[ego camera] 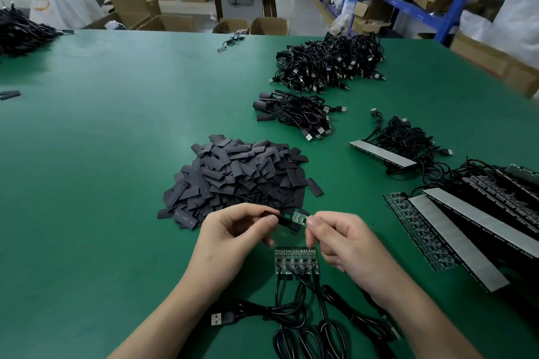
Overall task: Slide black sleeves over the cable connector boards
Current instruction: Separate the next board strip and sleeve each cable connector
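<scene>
My left hand [233, 230] pinches a black sleeve [281, 219] between thumb and fingers. My right hand [341, 239] pinches one end of a small green connector board [299, 218]. The sleeve's open end meets the board's left end just above the table. A big heap of loose black sleeves [239, 178] lies right behind my hands. Below them a strip of several joined connector boards [297, 261] lies flat, its black cables [303, 326] and a USB plug [218, 320] trailing toward me.
Green table [102, 154]. Bundles of sleeved cables [294, 112] and a larger cable pile [329, 63] lie behind on the right. Long board strips with grey backing [466, 221] lie at the right edge. Another dark pile [20, 32] sits far left; boxes and shelves stand beyond.
</scene>
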`<state>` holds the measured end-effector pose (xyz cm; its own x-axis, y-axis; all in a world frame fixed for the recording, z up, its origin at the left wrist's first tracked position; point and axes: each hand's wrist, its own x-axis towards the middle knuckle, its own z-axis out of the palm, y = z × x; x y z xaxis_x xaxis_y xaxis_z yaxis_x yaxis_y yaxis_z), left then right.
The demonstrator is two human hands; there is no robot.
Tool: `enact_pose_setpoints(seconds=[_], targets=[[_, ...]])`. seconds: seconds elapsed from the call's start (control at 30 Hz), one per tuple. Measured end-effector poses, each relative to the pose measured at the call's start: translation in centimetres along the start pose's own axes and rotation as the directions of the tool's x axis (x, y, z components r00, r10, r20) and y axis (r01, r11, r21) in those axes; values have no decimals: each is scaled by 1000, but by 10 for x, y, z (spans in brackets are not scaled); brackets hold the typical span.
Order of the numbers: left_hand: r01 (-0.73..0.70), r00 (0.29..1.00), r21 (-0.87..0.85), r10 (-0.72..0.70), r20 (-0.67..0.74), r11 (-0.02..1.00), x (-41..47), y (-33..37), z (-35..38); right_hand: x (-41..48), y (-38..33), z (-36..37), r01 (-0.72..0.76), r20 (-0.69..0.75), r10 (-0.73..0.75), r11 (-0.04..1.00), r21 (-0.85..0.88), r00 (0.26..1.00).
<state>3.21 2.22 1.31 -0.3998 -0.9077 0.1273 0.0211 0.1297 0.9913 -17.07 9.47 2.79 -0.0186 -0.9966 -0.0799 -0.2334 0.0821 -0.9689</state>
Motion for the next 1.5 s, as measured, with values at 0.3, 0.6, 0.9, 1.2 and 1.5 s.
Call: enact_pose_setpoints(seconds=[0.3, 0.6, 0.9, 1.2, 1.5], targets=[[-6, 986, -4, 6, 164, 1000, -6, -3, 9, 2, 6, 7, 59, -58, -64, 995, -76, 996], [-410, 899, 495, 431, 78, 766, -6, -3, 8, 2, 7, 6, 57, -33, -59, 997, -56, 998], [-219, 964, 357, 257, -62, 908, -3, -5, 1, -1, -3, 0, 0, 23, -1, 1000, 27, 1000], [-245, 962, 380, 271, -17, 892, -3, -4, 0, -1, -1, -2, -12, 47, 12, 1000, -1, 999], [-308, 947, 472, 315, 66, 826, -1, -6, -4, -1, 1, -4, 0, 38, 4, 994, -110, 999]])
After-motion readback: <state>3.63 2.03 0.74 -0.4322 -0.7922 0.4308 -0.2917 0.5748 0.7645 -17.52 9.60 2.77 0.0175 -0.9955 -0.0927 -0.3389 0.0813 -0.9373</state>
